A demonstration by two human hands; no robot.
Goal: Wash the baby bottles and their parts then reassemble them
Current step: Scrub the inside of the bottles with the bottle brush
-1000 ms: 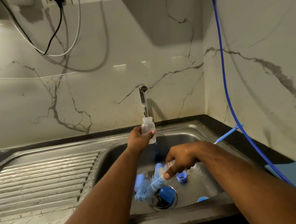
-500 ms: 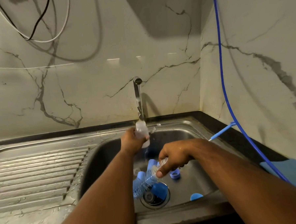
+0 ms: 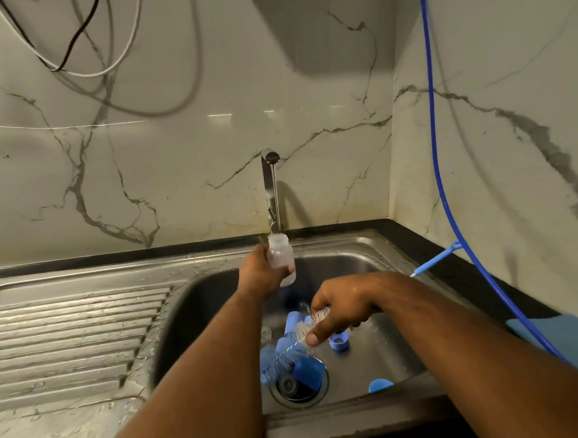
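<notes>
The left hand (image 3: 260, 274) grips the bottle (image 3: 280, 257) upright with its mouth right under the tap (image 3: 273, 193), likely so water runs straight in for a rinse. The right hand (image 3: 342, 313) sits lower over the sink (image 3: 356, 243), fingers curled round the brush (image 3: 288, 353) close to its bristles. The blue head points toward the drain, kept ready, I'd say, for scrubbing inside. At least 3 blue parts lie in the basin: a cap (image 3: 309, 370) at the drain, a ring (image 3: 338, 343) just beside the right hand, and another cap (image 3: 379, 385) near the front wall. Reassembly looks well off.
</notes>
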